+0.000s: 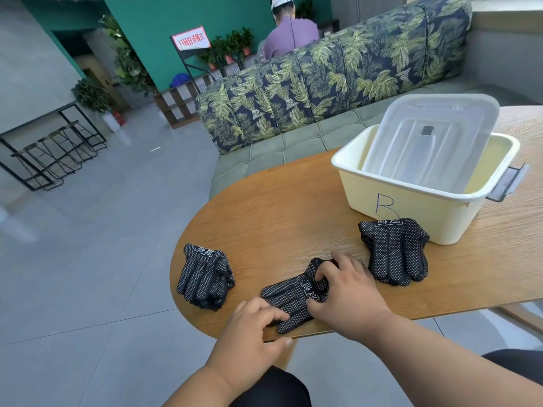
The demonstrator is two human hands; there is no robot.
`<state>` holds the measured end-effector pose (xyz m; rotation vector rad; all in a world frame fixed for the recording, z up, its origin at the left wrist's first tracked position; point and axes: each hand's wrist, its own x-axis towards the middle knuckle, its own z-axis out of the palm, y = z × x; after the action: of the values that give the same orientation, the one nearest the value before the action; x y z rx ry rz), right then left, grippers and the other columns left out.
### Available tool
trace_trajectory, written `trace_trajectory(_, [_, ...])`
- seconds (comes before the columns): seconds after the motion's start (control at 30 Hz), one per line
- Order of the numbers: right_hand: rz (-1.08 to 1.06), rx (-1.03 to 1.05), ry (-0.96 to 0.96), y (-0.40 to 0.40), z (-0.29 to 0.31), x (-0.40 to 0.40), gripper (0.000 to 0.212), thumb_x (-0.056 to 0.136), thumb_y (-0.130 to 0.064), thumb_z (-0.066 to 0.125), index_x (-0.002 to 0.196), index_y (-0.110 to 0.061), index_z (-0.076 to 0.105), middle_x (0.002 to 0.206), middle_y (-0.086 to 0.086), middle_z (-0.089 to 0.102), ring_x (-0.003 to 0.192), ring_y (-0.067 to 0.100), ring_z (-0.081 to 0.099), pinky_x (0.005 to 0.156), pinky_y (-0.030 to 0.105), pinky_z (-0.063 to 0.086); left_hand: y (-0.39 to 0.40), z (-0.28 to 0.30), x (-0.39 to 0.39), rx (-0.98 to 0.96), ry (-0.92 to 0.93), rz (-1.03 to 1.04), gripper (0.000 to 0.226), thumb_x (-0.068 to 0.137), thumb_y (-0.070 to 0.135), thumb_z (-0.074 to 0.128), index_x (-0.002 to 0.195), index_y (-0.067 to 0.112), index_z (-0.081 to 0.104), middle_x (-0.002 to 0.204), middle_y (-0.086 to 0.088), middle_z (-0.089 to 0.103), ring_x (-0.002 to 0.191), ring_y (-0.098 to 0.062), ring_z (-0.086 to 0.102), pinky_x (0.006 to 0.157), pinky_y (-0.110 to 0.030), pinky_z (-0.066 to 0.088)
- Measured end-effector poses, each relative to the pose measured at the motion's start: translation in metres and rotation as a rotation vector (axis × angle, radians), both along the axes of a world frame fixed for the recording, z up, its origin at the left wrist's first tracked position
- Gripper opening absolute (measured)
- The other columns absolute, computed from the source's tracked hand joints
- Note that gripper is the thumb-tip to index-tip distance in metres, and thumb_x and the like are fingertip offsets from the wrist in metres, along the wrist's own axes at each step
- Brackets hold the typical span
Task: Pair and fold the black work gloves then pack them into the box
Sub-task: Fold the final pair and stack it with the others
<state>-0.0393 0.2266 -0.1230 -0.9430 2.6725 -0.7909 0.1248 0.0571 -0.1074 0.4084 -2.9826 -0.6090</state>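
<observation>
Location: oval wooden worktop (264, 207), seen from the person's side; green-leaf sofa (338, 80) behind it.

Work item: pair of black dotted work gloves (293, 298) lying flat at the near edge of the worktop, directly under both hands.

Long axis: runs diagonally, cuff end up and to the right, fingertips down and to the left toward the worktop edge. The white printed label sits across it about midway.

Left hand (258, 321): rests on the finger end of the pair, fingers bent lightly and pressing down; I judge it a steadying press, not a grasp.

Right hand (346, 283): covers the cuff end, fingers curled over the fabric near the label, apparently pinching it; the cuff itself is hidden beneath the palm.

Nearer hand: each holds its own end, so a fold along the short way would bring one end over the other.

Other stock: a stack of black dotted gloves (205, 277) to the left, fingertips toward the person; a second stack (393, 254) to the right, just beside the box, fingertips likewise.

Container: cream plastic box marked "B" (411, 207), far right, well apart from the pair in hand; a clear plastic lid (432, 136) stands tilted inside it.

Stage, as judged: pair aligned, fold not yet made, nothing seen packed.

Risk: the lid in the box may obstruct packing.
</observation>
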Motion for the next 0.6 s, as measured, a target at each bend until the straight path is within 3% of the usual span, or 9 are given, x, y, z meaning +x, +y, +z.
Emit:
trace_trajectory(0.3, [0.043, 0.002, -0.017, 0.0082, 0.0044, -0.0006, 0.057, 0.076, -0.073, 0.062, 0.122, -0.041, 0.050, 0.166, 0.002, 0.023, 0.155, 0.024, 0.015, 0.126, 0.041, 0.017, -0.0082, 0.0072, 0.0022, -0.045, -0.029, -0.045, 0.047, 0.083, 0.065, 0.065, 0.128, 0.051, 0.063, 0.110, 0.031, 0.046, 0.117, 0.009, 0.036, 0.101, -0.009, 0.029])
trace_trajectory(0.43, [0.047, 0.003, -0.003, 0.0078, 0.0047, -0.0001, 0.063, 0.073, -0.078, 0.063, 0.123, -0.042, 0.050, 0.166, 0.002, 0.022, 0.155, 0.024, 0.015, 0.125, 0.041, 0.018, -0.0051, 0.0062, 0.0010, -0.081, -0.011, -0.062, 0.044, 0.082, 0.069, 0.057, 0.119, 0.047, 0.067, 0.110, 0.031, 0.046, 0.119, 0.007, 0.036, 0.102, -0.011, 0.029])
trace_trajectory(0.6, [0.052, 0.005, 0.002, 0.0084, 0.0031, -0.0007, 0.066, 0.070, -0.082, 0.062, 0.122, -0.042, 0.049, 0.166, 0.001, 0.022, 0.155, 0.024, 0.015, 0.126, 0.041, 0.018, -0.0038, 0.0056, -0.0010, -0.119, -0.005, -0.051, 0.037, 0.081, 0.067, 0.062, 0.111, 0.045, 0.066, 0.111, 0.029, 0.044, 0.119, 0.004, 0.035, 0.105, -0.022, 0.034])
